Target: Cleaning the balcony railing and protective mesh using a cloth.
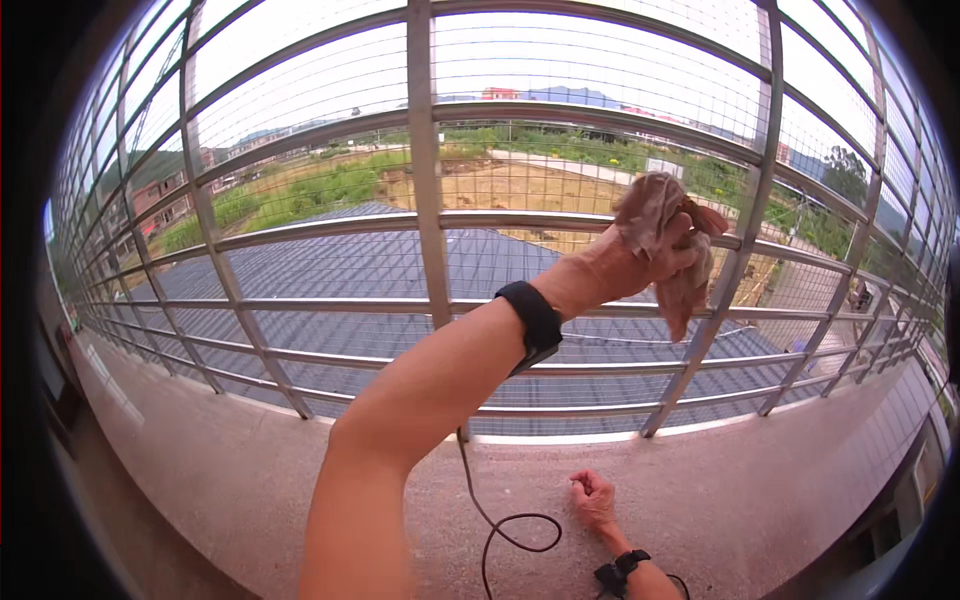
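Note:
My left hand (672,258) reaches up and to the right, closed around a crumpled, pinkish-beige cloth (655,215). Parts of the cloth hang above and below my fingers. Behind it stands the metal window grille (425,160), and the cloth is by a horizontal bar close to an upright; whether it touches the bar I cannot tell. Lower down, my right hand (595,500) is at the speckled stone ledge (500,470), its fingers curled into a loose fist with nothing visible in it. Black bands circle both wrists.
A dark cable (535,517) loops over the ledge between my arms. Fine wire mesh fills the grille's frames. Beyond it lie a dark ribbed roof (330,260), a bare dirt field (530,190), greenery and distant buildings. The ledge curves away on both sides.

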`<state>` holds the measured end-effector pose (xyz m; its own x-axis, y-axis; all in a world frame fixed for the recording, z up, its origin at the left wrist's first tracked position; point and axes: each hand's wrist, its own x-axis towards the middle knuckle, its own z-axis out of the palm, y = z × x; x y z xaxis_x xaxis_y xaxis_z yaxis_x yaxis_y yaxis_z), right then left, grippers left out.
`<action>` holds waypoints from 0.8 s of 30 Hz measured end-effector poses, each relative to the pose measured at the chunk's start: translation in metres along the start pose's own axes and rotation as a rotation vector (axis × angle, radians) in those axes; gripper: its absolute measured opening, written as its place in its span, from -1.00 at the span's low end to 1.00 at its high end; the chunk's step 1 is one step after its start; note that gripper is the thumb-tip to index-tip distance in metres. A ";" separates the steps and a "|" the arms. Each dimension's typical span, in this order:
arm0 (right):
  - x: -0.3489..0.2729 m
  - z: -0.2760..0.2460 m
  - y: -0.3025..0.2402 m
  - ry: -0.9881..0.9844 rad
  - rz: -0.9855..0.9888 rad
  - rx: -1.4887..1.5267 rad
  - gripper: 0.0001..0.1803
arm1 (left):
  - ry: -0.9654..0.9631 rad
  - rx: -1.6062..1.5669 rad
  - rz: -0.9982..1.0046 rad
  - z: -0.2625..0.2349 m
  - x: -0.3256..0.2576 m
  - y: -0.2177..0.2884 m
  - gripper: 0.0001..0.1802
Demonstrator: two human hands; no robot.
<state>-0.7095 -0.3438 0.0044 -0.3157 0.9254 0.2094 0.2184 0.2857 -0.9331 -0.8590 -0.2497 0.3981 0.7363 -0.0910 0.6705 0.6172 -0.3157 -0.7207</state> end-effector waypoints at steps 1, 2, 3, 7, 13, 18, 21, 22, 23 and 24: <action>0.000 0.002 -0.006 -0.001 -0.006 -0.024 -0.87 | -0.025 -0.080 -0.021 -0.018 -0.012 -0.009 -0.77; -0.001 0.000 -0.008 0.005 -0.007 -0.051 -0.88 | -0.044 -0.169 -0.044 -0.033 -0.023 -0.015 -0.73; 0.001 0.001 -0.002 0.013 -0.026 -0.068 -0.87 | -0.113 -0.173 -0.111 -0.049 -0.034 -0.018 -0.69; -0.009 -0.008 -0.008 0.039 -0.047 -0.135 -0.88 | -0.194 0.031 -0.135 -0.132 -0.067 -0.035 -0.71; -0.009 -0.004 -0.007 0.021 -0.065 -0.169 -0.89 | -0.359 0.051 -0.217 -0.231 -0.132 -0.059 -0.71; -0.008 0.004 -0.012 0.071 -0.100 -0.201 -0.89 | -0.150 0.101 -0.507 -0.286 -0.105 -0.123 -0.53; -0.004 0.002 -0.010 0.047 -0.054 -0.214 -0.89 | -0.027 -0.098 -0.423 -0.256 -0.068 -0.144 -0.42; -0.003 0.002 -0.008 0.047 -0.051 -0.219 -0.89 | 0.002 -0.106 -0.427 -0.238 -0.066 -0.144 -0.40; -0.001 0.003 -0.006 0.042 -0.061 -0.198 -0.91 | -0.020 -0.034 -0.387 -0.220 -0.074 -0.145 -0.41; 0.000 0.006 -0.003 0.041 -0.067 -0.177 -0.92 | -0.041 0.032 -0.346 -0.205 -0.081 -0.146 -0.42</action>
<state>-0.7154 -0.3456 0.0054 -0.2982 0.9112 0.2842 0.3583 0.3828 -0.8515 -1.0655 -0.3894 0.4850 0.4919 0.0547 0.8689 0.8402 -0.2917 -0.4572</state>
